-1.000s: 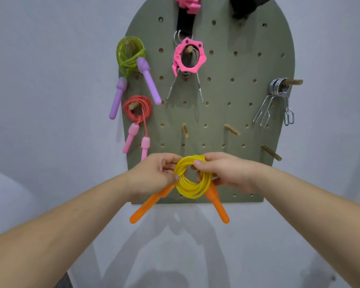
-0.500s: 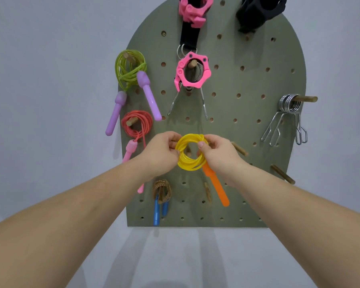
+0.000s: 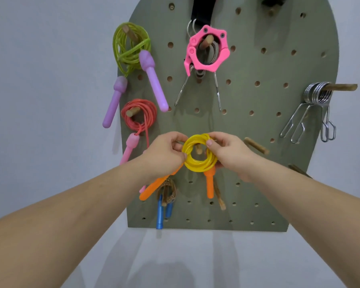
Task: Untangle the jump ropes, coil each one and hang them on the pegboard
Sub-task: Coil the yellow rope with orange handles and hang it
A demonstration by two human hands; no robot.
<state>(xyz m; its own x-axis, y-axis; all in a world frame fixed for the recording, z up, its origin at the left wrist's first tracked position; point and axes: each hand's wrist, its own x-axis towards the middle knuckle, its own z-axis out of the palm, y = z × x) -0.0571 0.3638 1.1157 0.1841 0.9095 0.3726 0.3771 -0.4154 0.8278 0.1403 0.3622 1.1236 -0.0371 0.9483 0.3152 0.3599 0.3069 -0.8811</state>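
A coiled yellow jump rope [image 3: 199, 163] with orange handles [image 3: 210, 183] is held against the green pegboard [image 3: 258, 125]. My left hand [image 3: 164, 154] pinches the coil's left side and my right hand [image 3: 231, 152] pinches its right side. A wooden peg [image 3: 199, 149] shows through the middle of the coil. Three other coiled ropes hang on pegs: a green rope with purple handles [image 3: 131, 46], a red rope with pink handles [image 3: 139, 115] and a brown rope with blue handles [image 3: 166, 192].
A pink clamp collar [image 3: 208, 50] and wire spring clips hang at the top centre. More metal spring clips [image 3: 318, 96] hang on a peg at the right. Bare wooden pegs [image 3: 256, 145] stick out right of my hands. A pale wall surrounds the board.
Both hands carried the yellow coil up the board. The coil's opening now sits around a wooden peg in the middle row.
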